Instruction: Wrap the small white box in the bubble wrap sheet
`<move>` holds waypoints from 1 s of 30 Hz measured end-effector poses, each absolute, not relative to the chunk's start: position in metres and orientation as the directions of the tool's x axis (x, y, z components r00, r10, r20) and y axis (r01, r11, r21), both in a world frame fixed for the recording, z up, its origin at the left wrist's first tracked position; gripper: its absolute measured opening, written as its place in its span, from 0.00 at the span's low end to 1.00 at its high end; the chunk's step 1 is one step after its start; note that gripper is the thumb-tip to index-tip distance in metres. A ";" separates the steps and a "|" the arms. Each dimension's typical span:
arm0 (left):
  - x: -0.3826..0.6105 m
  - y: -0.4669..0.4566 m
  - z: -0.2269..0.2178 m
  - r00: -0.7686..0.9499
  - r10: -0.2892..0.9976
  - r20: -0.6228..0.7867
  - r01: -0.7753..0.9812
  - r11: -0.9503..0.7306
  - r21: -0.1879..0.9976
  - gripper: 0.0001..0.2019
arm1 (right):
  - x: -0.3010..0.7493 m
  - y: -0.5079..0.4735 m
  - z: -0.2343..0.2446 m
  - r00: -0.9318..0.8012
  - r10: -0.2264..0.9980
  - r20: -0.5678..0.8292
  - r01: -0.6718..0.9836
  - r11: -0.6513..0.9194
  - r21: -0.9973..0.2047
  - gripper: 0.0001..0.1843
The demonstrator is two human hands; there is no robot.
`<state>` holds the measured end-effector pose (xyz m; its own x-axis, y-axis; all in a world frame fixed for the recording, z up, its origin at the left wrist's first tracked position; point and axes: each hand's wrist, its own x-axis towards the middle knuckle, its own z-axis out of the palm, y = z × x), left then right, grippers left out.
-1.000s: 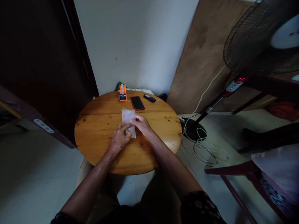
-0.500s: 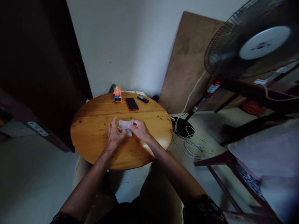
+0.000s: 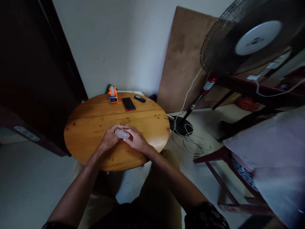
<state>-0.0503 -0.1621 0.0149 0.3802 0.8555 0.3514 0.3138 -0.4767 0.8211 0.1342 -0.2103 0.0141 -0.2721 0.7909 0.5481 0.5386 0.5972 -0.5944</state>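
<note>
A small clear plastic bag (image 3: 121,133), now folded or bunched small, lies on the round wooden table (image 3: 88,127) near its middle. My left hand (image 3: 108,140) and my right hand (image 3: 135,140) both press down on it with curled fingers, one at each side, knuckles almost touching. Only a pale strip of the bag shows between them.
At the table's far edge stand an orange and blue tape dispenser (image 3: 112,94), a dark phone in a red case (image 3: 128,104) and a small black handset (image 3: 139,98). A standing fan (image 3: 243,41) with coiled cable (image 3: 190,140) is at the right, a red chair (image 3: 228,165) beside it.
The bag lay flat and long a second ago; both hands have folded it down into a small wad and closed over it. The view has swung to the right.
</note>
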 end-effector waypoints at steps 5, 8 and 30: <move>-0.068 -0.169 0.020 0.521 0.782 0.343 0.385 -0.573 0.723 0.27 | 0.140 -0.198 0.009 -0.320 0.761 0.565 0.554 0.634 -0.539 0.23; -0.061 -0.167 0.017 0.467 0.797 0.383 0.414 -0.580 0.701 0.25 | 0.140 -0.194 0.011 -0.310 0.764 0.565 0.560 0.628 -0.541 0.21; -0.044 -0.153 0.021 0.301 0.952 0.057 0.310 -0.155 0.938 0.33 | 0.152 -0.191 0.017 -0.048 0.993 0.105 -0.017 0.104 -0.994 0.30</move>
<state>-0.0439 -0.1531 0.0209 0.3014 0.9518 0.0573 0.3103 -0.1547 0.9380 0.1523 -0.1908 0.0168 -0.0479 0.9933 0.1049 -0.0171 0.1042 -0.9944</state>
